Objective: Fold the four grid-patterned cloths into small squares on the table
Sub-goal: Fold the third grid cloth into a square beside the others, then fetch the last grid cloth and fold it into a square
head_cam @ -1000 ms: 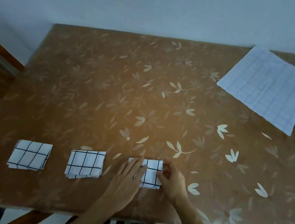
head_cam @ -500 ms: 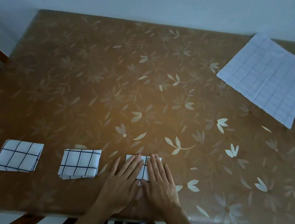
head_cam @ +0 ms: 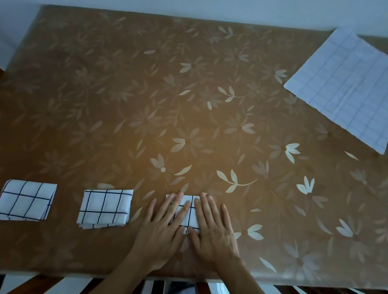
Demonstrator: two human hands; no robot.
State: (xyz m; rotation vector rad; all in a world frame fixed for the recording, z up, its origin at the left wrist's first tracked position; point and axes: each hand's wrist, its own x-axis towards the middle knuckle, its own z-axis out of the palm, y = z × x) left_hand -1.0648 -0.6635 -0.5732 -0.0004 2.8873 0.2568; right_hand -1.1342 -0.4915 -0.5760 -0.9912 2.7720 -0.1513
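Since a second ago our right hand point(head_cam: 214, 235) has dropped its pinch: it and our left hand point(head_cam: 161, 228), fingers straight, gripping nothing, press the third cloth point(head_cam: 188, 210) at the near edge of the table point(head_cam: 117, 108), we reckon to set its crease. Leftward sit the second square point(head_cam: 105, 205) and first square point(head_cam: 24, 200); the last cloth point(head_cam: 349, 88) waits unfolded at the far right corner, no writing readable.

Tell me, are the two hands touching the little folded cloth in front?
Touching. The head view shows the left hand and right hand lying flat on the folded cloth, straight fingers pressing on top of it.
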